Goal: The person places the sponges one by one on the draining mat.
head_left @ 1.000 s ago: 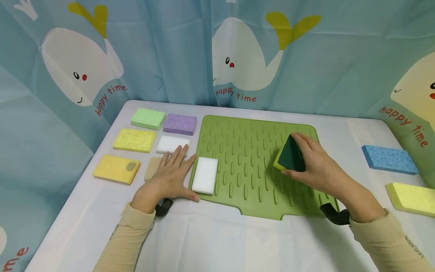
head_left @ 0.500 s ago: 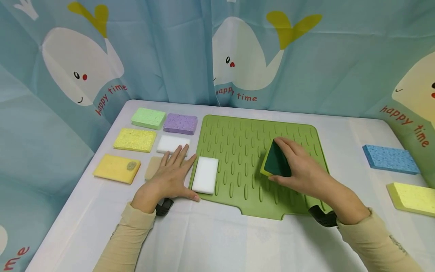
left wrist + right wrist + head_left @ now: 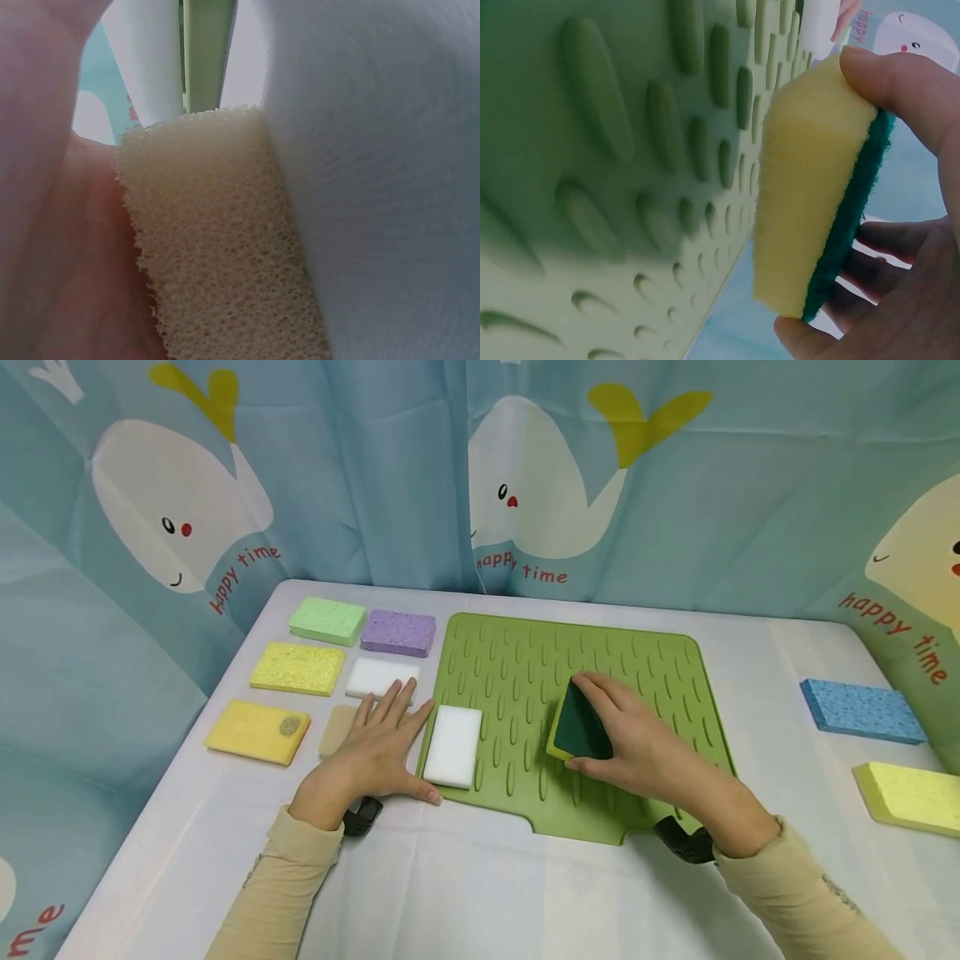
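In the head view my right hand (image 3: 637, 735) pinches a yellow-and-green scrub sponge (image 3: 583, 722) between thumb and fingertips over the green ridged mat (image 3: 517, 643). The right wrist view shows its yellow foam (image 3: 810, 172) a little off the mat's ridges, with the dark green scouring side toward the palm. My left hand (image 3: 375, 756) lies with fingers spread at the mat's left edge. Under it sits a beige sponge (image 3: 337, 728), partly covered; its porous face (image 3: 217, 247) fills the left wrist view. A white sponge (image 3: 453, 747) lies on the mat's left side, right of that hand.
Left of the mat lie green (image 3: 327, 621), purple (image 3: 398, 633), speckled yellow (image 3: 297, 669), orange-yellow (image 3: 257, 732) and white (image 3: 381, 677) sponges. Blue (image 3: 862, 711) and pale yellow (image 3: 909, 798) sponges lie at the far right. A whale-print curtain (image 3: 390, 468) hangs behind the table.
My right hand has carried the scrub sponge leftward and slightly nearer over the mat, from its right part to about its middle. The left hand stays where it was.
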{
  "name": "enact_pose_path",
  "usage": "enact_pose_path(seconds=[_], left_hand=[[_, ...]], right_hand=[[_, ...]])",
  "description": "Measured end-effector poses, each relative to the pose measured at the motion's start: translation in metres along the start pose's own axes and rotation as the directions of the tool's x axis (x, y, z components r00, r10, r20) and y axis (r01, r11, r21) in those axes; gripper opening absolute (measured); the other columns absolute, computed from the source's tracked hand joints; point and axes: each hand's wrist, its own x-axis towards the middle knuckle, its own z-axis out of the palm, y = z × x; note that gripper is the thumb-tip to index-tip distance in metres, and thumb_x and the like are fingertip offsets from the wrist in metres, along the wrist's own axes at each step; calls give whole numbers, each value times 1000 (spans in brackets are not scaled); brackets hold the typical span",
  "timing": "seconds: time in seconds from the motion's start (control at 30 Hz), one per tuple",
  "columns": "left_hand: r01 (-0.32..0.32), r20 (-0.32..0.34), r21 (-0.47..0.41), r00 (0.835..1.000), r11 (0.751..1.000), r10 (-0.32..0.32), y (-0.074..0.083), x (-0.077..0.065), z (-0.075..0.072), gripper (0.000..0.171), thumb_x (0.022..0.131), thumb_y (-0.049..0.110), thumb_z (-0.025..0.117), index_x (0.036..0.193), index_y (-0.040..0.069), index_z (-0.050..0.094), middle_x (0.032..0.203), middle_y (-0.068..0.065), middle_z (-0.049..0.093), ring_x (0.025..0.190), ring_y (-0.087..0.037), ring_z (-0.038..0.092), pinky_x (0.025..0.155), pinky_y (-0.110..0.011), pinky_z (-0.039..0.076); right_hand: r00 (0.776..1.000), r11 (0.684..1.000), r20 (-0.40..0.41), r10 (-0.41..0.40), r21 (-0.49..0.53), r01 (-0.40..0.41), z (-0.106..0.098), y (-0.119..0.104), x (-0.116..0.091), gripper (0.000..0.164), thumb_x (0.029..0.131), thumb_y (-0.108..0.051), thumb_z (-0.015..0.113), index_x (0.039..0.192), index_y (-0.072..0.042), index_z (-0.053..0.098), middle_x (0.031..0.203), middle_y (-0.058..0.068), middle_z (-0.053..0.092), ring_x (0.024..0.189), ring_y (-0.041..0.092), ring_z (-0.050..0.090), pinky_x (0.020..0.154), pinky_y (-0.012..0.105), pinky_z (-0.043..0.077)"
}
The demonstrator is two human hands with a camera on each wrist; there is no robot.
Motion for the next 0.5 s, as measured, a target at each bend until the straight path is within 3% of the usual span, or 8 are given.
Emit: enact_pose_path(seconds=[0.5], left_hand=[[-5, 1, 1, 1000, 1000, 5, 0, 0, -1, 133, 59, 73, 79, 160, 14, 17, 167, -14, -8, 155, -33, -9, 122, -60, -4]], right_hand=[[998, 999, 52, -44, 11, 43, 15, -15, 8, 102, 82, -37, 81, 158, -8, 19, 161, 15, 25, 147, 38, 29, 112, 58, 36]])
